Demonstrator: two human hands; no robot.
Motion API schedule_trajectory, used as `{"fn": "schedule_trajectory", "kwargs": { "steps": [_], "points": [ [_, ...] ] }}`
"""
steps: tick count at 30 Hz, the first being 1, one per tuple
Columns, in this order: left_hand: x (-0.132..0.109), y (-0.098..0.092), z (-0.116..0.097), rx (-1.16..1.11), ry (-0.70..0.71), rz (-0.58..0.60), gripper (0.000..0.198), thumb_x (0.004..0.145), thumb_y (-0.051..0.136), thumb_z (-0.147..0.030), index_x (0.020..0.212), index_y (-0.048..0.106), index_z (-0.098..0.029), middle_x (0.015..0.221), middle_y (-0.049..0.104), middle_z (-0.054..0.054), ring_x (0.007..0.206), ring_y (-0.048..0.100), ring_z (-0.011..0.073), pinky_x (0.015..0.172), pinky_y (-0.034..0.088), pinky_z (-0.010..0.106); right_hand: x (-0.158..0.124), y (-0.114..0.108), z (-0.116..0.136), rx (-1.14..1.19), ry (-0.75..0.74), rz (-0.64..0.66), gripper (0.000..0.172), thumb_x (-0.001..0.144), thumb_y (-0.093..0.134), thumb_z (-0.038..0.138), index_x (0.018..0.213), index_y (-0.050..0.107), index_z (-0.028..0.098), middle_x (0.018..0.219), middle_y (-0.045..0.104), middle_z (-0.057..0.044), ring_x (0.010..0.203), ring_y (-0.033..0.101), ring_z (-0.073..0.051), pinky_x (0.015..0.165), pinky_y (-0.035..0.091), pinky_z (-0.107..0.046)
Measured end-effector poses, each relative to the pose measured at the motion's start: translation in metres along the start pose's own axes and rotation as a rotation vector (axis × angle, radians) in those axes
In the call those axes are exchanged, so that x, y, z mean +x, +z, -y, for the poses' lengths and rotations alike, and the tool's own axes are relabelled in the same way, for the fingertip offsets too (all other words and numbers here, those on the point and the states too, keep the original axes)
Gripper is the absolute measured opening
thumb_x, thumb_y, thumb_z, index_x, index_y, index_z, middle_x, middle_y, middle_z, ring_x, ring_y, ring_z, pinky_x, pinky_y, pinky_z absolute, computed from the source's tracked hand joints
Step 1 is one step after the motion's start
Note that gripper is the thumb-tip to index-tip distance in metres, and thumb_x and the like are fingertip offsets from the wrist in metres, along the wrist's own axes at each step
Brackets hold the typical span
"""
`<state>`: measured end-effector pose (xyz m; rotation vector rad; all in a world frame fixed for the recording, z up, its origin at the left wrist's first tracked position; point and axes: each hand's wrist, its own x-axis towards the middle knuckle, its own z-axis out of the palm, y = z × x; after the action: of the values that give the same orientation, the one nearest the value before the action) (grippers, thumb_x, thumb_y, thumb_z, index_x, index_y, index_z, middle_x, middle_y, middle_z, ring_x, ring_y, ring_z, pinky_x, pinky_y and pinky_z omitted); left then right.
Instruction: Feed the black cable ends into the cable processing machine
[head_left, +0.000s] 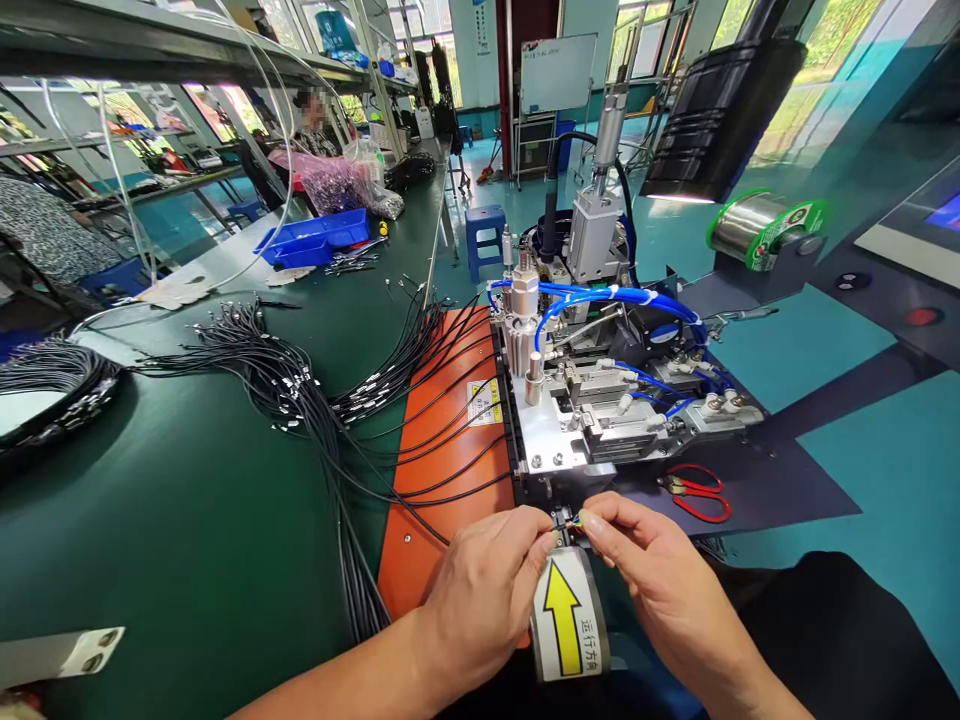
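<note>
My left hand (484, 590) and my right hand (660, 570) meet at the front of a small metal machine (592, 400). Both pinch the end of a thin black cable (568, 521) whose coloured wire tips sit at the machine's front slot. The fingertips of the two hands nearly touch. Just below them is a label with a yellow arrow (564, 620) that points at the machine. An orange plate (442, 450) lies to the left of the machine, with several black cables draped over it.
A big bundle of black cables (285, 385) spreads over the green bench (187, 520). Red-handled snips (697, 492) lie right of the machine. A solder spool (765, 230) is at the right, a blue tray (315, 238) farther back. Another person sits at the far left.
</note>
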<state>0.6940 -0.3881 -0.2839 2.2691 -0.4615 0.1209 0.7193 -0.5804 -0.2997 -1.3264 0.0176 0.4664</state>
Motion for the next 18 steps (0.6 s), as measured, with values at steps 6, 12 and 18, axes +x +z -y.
{"fn": "schedule_trajectory", "kwargs": {
  "steps": [6, 12, 18],
  "points": [
    [0.002, 0.0, 0.003, -0.002, -0.07, -0.015, 0.02, 0.103, 0.049, -0.024, 0.099, 0.068, -0.021, 0.09, 0.057, 0.004, 0.081, 0.056, 0.0156, 0.071, 0.045, 0.025, 0.004, -0.003, -0.004, -0.119, -0.015, -0.05, 0.029, 0.093, 0.067, 0.048, 0.083, 0.065, 0.021, 0.084, 0.054, 0.001, 0.078, 0.045, -0.015, 0.07, 0.042, -0.025],
    [0.001, 0.002, 0.012, -0.039, -0.057, -0.001, 0.023, 0.099, 0.052, -0.013, 0.112, 0.07, -0.02, 0.09, 0.056, 0.005, 0.083, 0.057, 0.0164, 0.071, 0.047, 0.025, 0.01, -0.005, -0.013, -0.163, 0.031, -0.09, 0.033, 0.092, 0.066, 0.053, 0.09, 0.067, 0.02, 0.086, 0.061, -0.002, 0.08, 0.05, -0.018, 0.072, 0.045, -0.028],
    [0.004, 0.004, 0.015, 0.015, -0.042, -0.04, 0.019, 0.1, 0.05, -0.014, 0.105, 0.068, -0.019, 0.086, 0.057, 0.004, 0.08, 0.057, 0.0166, 0.068, 0.046, 0.025, 0.015, -0.007, -0.018, -0.182, 0.019, -0.097, 0.034, 0.093, 0.065, 0.053, 0.086, 0.067, 0.02, 0.081, 0.061, 0.0, 0.075, 0.049, -0.016, 0.069, 0.043, -0.027]
  ]
}}
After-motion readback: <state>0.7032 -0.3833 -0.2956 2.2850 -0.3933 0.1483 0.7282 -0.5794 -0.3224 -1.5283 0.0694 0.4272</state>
